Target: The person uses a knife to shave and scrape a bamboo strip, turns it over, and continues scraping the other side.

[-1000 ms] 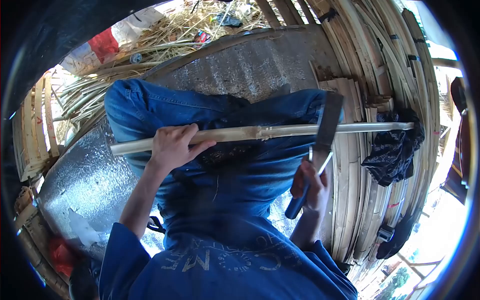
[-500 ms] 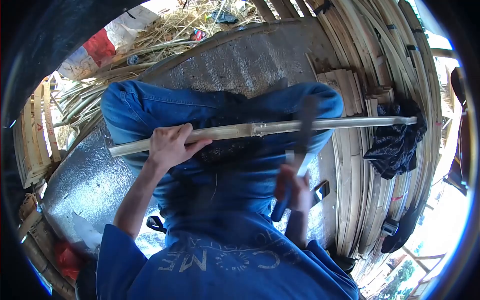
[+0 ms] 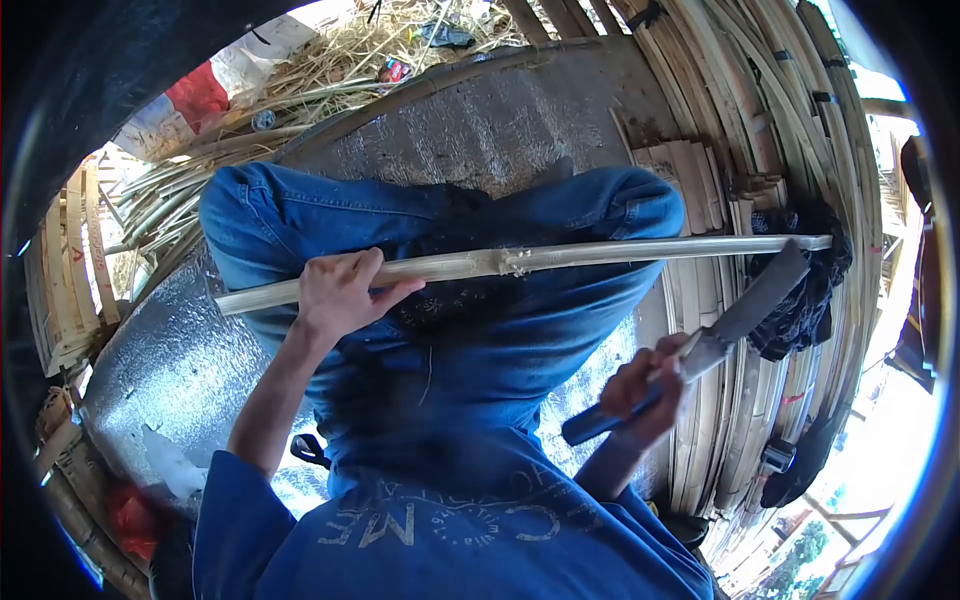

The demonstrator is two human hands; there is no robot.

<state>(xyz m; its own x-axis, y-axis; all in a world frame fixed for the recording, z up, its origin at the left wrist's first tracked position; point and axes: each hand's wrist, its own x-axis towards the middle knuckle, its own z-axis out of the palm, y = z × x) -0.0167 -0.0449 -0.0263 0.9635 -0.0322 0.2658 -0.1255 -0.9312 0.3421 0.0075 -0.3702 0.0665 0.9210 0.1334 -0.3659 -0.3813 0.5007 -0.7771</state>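
Note:
A long split bamboo strip point(image 3: 575, 256) lies across my crossed legs, its rough node near the middle. My left hand point(image 3: 343, 290) is closed around it left of the node, with the strip's cut end sticking out beyond the fingers. On the other side my right hand point(image 3: 645, 392) grips the blue handle of a machete point(image 3: 757, 300). The broad dark blade slants up to the right, and its tip overlaps the strip's far right end in this view. Behind that end sits a dark patterned cloth point(image 3: 800, 315).
Bamboo slats point(image 3: 700, 400) are stacked along my right side. A silvery mat point(image 3: 170, 340) lies under me. Ahead are a heap of bamboo shavings point(image 3: 340, 55) and a red-and-white sack point(image 3: 200, 95). More slats point(image 3: 80, 270) stand at the left.
My right hand has swung the machete outward to the right, from over my right leg toward the strip's far end. My left hand and the bamboo strip have barely moved.

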